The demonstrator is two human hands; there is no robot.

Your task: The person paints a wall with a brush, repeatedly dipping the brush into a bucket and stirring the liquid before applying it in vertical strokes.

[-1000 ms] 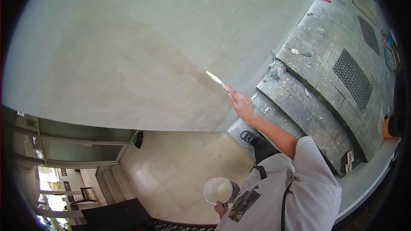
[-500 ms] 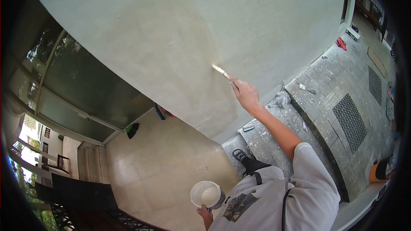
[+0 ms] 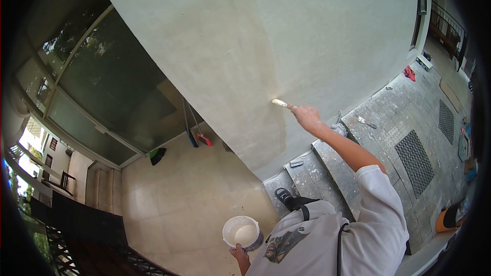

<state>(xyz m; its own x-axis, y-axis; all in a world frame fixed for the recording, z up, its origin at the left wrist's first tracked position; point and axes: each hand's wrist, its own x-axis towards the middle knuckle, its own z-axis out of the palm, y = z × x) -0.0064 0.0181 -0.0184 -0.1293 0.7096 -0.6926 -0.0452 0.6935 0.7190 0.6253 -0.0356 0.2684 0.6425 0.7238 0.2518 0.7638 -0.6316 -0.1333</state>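
Note:
My right hand is closed around the handle of a paintbrush. Its pale bristles are at the wall, beside the edge of a darker, damp-looking patch. Low in the view, my left hand grips the side of a white bucket. Cream-coloured paint fills part of the bucket, which I hold over the tiled floor. The fingers under the bucket are partly hidden.
Paint-spattered steps lie below the wall, with my sandalled foot on one. A second brush, a red cloth and a dark mat lie on the landing. Brooms lean by the glass panels.
The brush in my right hand has moved lower along the wall. My view has shifted, bringing the brooms behind the wall's corner into sight. The bucket stays in my left hand.

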